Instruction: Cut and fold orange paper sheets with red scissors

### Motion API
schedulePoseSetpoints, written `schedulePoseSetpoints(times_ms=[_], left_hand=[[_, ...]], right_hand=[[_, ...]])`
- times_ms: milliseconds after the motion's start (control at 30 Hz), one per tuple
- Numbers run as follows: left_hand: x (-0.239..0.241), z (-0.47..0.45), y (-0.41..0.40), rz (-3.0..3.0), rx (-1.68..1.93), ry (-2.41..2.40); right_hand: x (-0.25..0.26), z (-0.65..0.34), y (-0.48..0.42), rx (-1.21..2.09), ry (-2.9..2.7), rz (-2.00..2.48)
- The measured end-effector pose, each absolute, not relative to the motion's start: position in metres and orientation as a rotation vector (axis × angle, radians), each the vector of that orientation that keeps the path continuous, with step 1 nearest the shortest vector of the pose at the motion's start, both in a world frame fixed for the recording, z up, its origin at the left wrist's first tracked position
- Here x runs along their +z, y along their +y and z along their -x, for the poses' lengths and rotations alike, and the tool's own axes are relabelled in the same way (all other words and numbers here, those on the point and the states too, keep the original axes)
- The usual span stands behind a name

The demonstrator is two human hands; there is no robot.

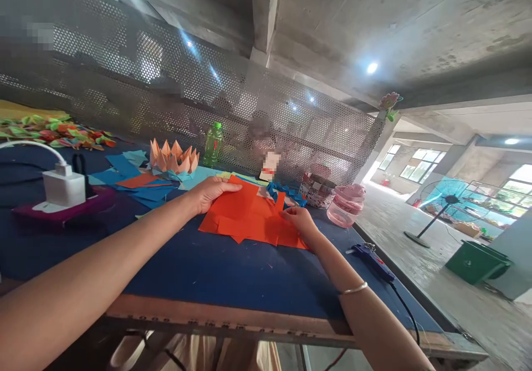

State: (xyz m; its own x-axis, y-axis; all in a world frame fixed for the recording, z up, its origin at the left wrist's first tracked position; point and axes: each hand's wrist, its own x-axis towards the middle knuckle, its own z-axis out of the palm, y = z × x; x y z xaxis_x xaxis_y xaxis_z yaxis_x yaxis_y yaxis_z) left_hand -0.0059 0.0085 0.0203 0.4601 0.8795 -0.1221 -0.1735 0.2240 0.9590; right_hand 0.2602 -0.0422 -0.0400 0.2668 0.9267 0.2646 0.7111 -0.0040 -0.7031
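The orange paper point(249, 216) lies in loose, overlapping sheets near the middle of the frame, on the blue tabletop point(208, 266). The left hand point(211, 194) rests open on its upper left, not gripping; the right hand point(297, 220) sits curled at its right side, and whether it pinches a sheet I cannot tell. Those loose layers are the weak spot: a careless shift could slide or crease them. The glue gun point(372, 261) lies near the right forearm at lower right. If it is hot, a drifting arm could get burned, or catch its black cord point(405, 304) and drag it off the edge.
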Motion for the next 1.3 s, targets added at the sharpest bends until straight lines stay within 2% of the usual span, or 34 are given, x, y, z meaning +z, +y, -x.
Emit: schedulePoseSetpoints(times_ms=[200, 367, 467, 567, 767, 867, 967, 1067, 1300], left_hand=[[0.019, 0.006, 0.010, -1.058, 0.861, 0.745], [0.022, 0.004, -0.001, -1.009, 0.856, 0.511], [0.028, 0.004, -0.015, -1.051, 0.776, 0.222], [0.031, 0.007, -0.028, -1.140, 0.596, 0.023], [0.032, 0.013, -0.036, -1.200, 0.451, -0.051], [0.033, 0.016, -0.034, -1.209, 0.436, -0.060], [0.036, 0.018, -0.033, -1.201, 0.447, -0.056], [0.037, 0.020, -0.031, -1.183, 0.468, -0.043], [0.041, 0.018, -0.023, -1.076, 0.596, 0.003]], right_hand=[[-0.042, -0.254, -0.035, 0.380, -1.380, 1.791], [-0.020, -0.231, -0.035, 0.452, -1.357, 1.547], [-0.001, -0.199, -0.017, 0.590, -1.348, 1.356], [0.025, -0.154, 0.008, 1.008, -1.249, 1.048], [0.068, -0.057, 0.052, 1.231, -1.325, 0.585], [0.054, -0.008, 0.079, 1.204, -1.512, 0.557], [0.019, 0.039, 0.109, 0.978, -1.833, 0.881], [-0.009, 0.067, 0.126, 0.905, -1.934, 0.981], [0.004, 0.014, 0.107, 0.686, -2.023, 1.040]])
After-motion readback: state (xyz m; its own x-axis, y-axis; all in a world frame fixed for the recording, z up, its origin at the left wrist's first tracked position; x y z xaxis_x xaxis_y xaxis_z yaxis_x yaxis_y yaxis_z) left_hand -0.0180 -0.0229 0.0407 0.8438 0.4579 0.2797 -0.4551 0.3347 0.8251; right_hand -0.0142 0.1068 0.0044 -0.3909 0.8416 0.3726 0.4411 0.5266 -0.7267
